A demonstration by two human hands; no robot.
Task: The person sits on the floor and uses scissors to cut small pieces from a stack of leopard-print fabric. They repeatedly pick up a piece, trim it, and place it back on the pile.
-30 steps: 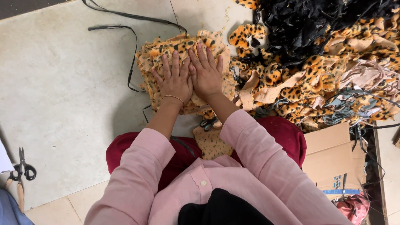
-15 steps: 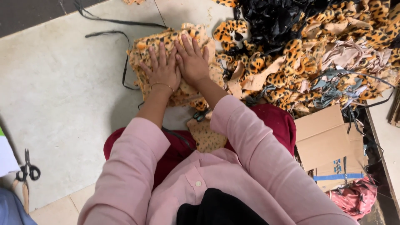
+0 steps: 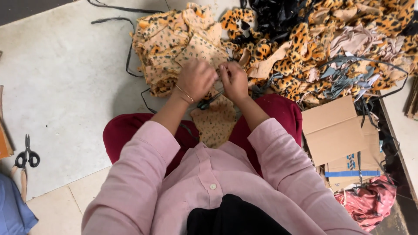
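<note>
From the head camera, the left hand (image 3: 196, 79) and right hand (image 3: 234, 80) are curled narrow and close together, pinching the near edge of a leopard-print fabric piece (image 3: 201, 48). That piece tops a stack of cut pieces (image 3: 161, 48) on the floor (image 3: 61, 74), just before the knees. Another spotted piece (image 3: 215, 122) lies on the lap. Black scissors (image 3: 27, 153) rest well apart to the left; a cardboard box (image 3: 333, 130) sits right.

Two hands show, a left hand (image 3: 197, 79) and a right hand (image 3: 234, 79). One pair of black scissors (image 3: 27, 155) lies on the floor. One stack of leopard-print pieces (image 3: 174, 41) sits ahead, one big scrap heap (image 3: 331, 48) beside it. One cardboard box (image 3: 337, 139), one bracelet (image 3: 184, 92).
</note>
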